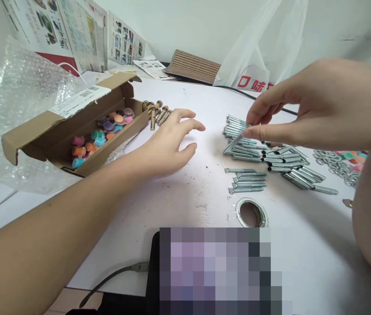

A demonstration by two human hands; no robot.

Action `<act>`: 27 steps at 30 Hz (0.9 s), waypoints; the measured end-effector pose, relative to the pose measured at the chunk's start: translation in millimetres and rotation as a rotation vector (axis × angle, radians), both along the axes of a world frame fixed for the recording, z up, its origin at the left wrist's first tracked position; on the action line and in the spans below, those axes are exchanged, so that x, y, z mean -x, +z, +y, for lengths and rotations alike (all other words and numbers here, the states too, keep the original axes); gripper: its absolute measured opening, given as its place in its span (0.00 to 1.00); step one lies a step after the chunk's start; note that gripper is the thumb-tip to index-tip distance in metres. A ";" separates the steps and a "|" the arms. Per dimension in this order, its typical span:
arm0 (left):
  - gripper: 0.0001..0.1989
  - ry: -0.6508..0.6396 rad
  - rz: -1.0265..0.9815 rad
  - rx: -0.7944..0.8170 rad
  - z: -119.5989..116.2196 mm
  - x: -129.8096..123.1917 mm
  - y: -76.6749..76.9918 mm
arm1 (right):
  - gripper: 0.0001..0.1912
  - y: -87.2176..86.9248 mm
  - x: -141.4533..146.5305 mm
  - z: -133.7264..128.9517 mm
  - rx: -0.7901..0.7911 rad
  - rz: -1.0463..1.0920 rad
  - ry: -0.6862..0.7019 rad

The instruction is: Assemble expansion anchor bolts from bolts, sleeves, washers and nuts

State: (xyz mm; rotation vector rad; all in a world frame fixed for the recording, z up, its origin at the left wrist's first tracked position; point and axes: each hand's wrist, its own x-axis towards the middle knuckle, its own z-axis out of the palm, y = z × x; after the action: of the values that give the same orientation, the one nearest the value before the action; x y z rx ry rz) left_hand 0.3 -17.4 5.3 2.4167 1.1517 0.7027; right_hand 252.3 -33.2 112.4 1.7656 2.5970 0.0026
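Observation:
My right hand (284,109) pinches a silver metal bolt (234,144) between thumb and fingertips, tilted down to the left over the pile. Below and around it lie several similar bolts (249,179), some in neat rows, and silver metal sleeves (299,175) with dark open ends. My left hand (174,140) hovers over the white table with fingers apart and nothing in them. Just behind it are brass-coloured anchor bolts (153,116) with nuts, partly hidden by the hand.
An opened cardboard box (37,131) with small coloured plastic caps (98,135) stands at left beside bubble wrap (24,87). Washers (333,164) lie at right, partly behind my arm. A metal ring (252,213), a pixelated device with a cable (113,275), and a plastic bag (264,48) surround the work area.

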 end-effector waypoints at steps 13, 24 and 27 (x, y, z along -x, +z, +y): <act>0.20 -0.071 -0.311 0.311 3.0 -6.6 1.8 | 0.20 -30.5 42.6 -7.7 0.057 0.510 -0.206; 0.21 0.084 -0.218 0.201 5.7 -5.0 5.7 | 0.17 -41.5 51.3 0.2 0.226 0.371 -0.076; 0.20 0.071 -0.071 0.169 7.9 -2.5 4.3 | 0.20 -12.2 11.8 2.4 0.246 0.121 -0.110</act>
State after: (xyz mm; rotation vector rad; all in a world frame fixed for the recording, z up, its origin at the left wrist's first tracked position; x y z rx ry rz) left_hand 2.8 -9.5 9.6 2.2038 1.2215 0.6782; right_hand 240.5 -30.8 100.2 1.8658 2.4435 -0.4174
